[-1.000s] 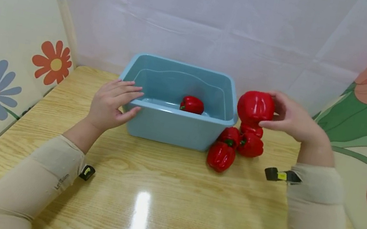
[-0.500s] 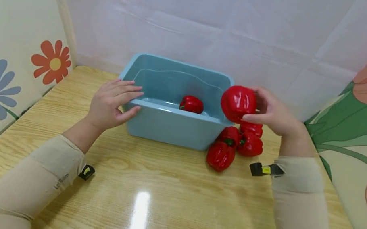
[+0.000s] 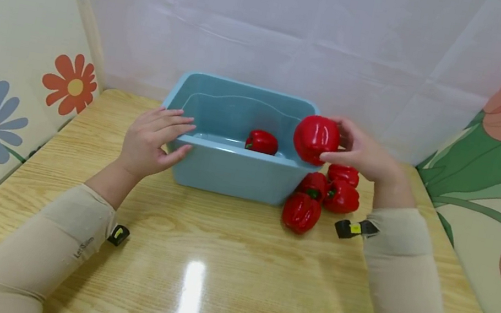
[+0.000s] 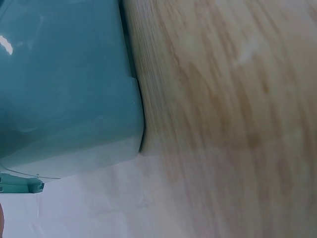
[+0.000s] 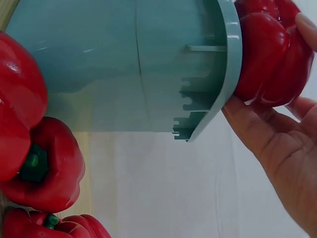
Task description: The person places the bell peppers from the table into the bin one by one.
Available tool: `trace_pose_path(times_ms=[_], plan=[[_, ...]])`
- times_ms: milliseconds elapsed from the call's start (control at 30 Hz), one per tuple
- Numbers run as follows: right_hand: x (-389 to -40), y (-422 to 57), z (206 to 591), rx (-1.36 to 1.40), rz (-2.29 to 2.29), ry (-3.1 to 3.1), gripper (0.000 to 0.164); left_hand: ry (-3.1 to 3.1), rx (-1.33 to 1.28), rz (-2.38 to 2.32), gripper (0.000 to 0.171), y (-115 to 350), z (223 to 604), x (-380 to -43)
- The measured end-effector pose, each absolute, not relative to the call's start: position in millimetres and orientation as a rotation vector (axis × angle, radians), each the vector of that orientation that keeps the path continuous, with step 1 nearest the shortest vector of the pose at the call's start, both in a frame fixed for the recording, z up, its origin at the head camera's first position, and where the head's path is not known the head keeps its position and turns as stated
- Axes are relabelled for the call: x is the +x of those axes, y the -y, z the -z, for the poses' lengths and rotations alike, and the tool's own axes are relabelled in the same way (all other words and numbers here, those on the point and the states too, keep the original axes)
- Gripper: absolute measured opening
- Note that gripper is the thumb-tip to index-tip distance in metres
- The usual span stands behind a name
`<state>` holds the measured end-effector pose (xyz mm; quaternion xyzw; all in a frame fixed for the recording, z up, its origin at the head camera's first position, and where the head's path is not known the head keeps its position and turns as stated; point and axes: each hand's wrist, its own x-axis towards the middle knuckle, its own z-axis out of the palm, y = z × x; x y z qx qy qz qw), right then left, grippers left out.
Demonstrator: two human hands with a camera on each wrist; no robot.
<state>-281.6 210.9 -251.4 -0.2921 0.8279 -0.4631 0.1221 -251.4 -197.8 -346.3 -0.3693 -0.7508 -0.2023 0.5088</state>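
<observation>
A glossy red bell pepper (image 3: 315,139) is gripped by my right hand (image 3: 357,148), thumb on the near side and fingers behind. It overlaps the right rim of the blue plastic bin (image 3: 237,174) in the head view. The right wrist view shows the held bell pepper (image 5: 270,54) right at the bin's rim (image 5: 232,59). My left hand (image 3: 152,142) rests on the bin's left front corner, fingers extended over the rim. Inside the bin one red bell pepper (image 3: 262,142) lies on its side. The left wrist view has mostly the bin's outer wall (image 4: 64,84).
Several red bell peppers lie clustered on the wooden table (image 3: 147,284) by the bin's right front corner, among them a front bell pepper (image 3: 302,214) and one farther right (image 3: 343,197). A white sheet (image 3: 255,17) hangs behind the bin.
My right hand has carried the bell pepper leftward, from beside the bin to over its right rim. My left hand has stayed in place on the bin.
</observation>
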Motion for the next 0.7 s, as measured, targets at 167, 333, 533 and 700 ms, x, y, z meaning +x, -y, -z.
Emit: trace_pose_path(times_ms=[167,333,533,700], plan=[[-283.4,-202.7,249.7,-0.749,1.295,-2.505,0.067,1.810,-0.890,0.484,0.039,198.4,346.7,-252.1],[-284.0,-197.3,248.2,-0.634,1.261,-2.561,0.070,1.814,-0.891,0.485,0.039,198.8,347.3,-253.1],[-283.2,-195.4,248.5,-0.591,1.244,-2.586,0.071,1.817,-0.889,0.482,0.040,198.3,347.2,-253.1],[-280.9,-194.5,248.2,-0.590,1.273,-2.568,0.067,1.817,-0.883,0.482,0.040,198.1,347.3,-253.3]])
